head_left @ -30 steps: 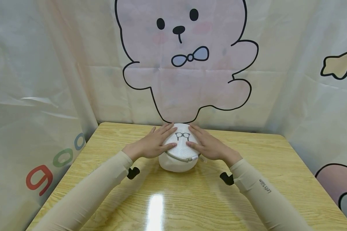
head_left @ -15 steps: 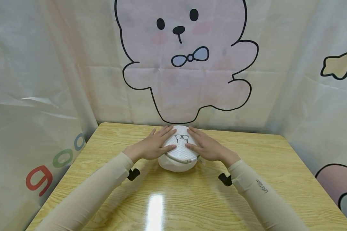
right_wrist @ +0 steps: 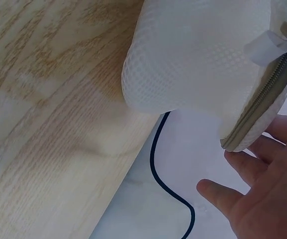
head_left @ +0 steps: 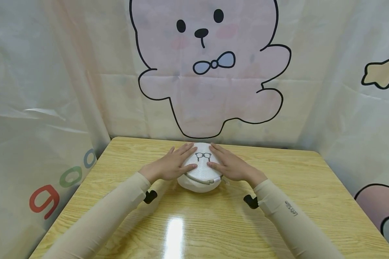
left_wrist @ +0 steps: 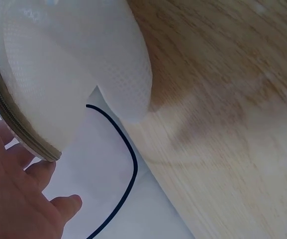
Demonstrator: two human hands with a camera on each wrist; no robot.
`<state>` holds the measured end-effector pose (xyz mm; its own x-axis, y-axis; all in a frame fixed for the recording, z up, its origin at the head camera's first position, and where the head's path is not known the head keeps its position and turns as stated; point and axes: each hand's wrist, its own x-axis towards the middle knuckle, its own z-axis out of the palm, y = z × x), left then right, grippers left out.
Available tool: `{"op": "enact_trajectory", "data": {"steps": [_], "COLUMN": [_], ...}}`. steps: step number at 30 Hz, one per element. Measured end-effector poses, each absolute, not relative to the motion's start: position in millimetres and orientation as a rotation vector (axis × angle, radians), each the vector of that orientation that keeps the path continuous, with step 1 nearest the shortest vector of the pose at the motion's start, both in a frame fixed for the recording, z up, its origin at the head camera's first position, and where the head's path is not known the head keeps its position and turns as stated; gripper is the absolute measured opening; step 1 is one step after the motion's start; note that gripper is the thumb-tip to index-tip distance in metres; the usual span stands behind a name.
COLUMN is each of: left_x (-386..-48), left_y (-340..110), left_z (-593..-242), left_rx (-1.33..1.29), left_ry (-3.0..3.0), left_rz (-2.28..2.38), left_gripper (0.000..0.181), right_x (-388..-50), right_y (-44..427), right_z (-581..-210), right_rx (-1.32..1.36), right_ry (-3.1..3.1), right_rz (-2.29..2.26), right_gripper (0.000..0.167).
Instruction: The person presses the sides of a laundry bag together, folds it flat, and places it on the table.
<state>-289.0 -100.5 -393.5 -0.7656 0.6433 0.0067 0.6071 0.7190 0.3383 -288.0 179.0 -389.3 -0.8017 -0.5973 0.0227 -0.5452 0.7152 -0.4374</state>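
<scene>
A white mesh laundry bag (head_left: pixel 201 171), rounded and zipped round its rim, sits near the table's far edge. A small drawing of glasses is printed on its top. My left hand (head_left: pixel 171 163) rests on the left of that top, fingers straight and spread. On the right side my right hand (head_left: pixel 231 163) lies the same way, its thumb close to the printed glasses. Both wrist views show the bag's zipper (left_wrist: pixel 16 117) along the rim beside the fingers. A white tab (right_wrist: pixel 266 48) hangs by the zipper in the right wrist view. The bag's inside is hidden.
The wood-grain table (head_left: pixel 207 230) spreads out in front of the bag and to both sides. A curtain (head_left: pixel 201 100) with a pink bear drawing hangs right behind the far edge. More printed curtain (head_left: pixel 360 136) closes in the left and right sides.
The bag's top and its printed glasses have sunk slightly toward me, while its base has stayed put. Both hands have moved down a little with it, the right one also slightly left.
</scene>
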Motion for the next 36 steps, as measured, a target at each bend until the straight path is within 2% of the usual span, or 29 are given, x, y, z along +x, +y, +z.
{"op": "enact_trajectory", "data": {"steps": [36], "left_x": [-290], "left_y": [-99], "left_z": [-415], "left_rx": [0.933], "left_ry": [2.761], "left_rz": [0.466], "left_gripper": [0.078], "right_x": [-294], "right_y": [176], "right_z": [-411], "right_rx": [-0.863], "right_ry": [2.719], "right_rz": [-0.658], "right_gripper": [0.079]}}
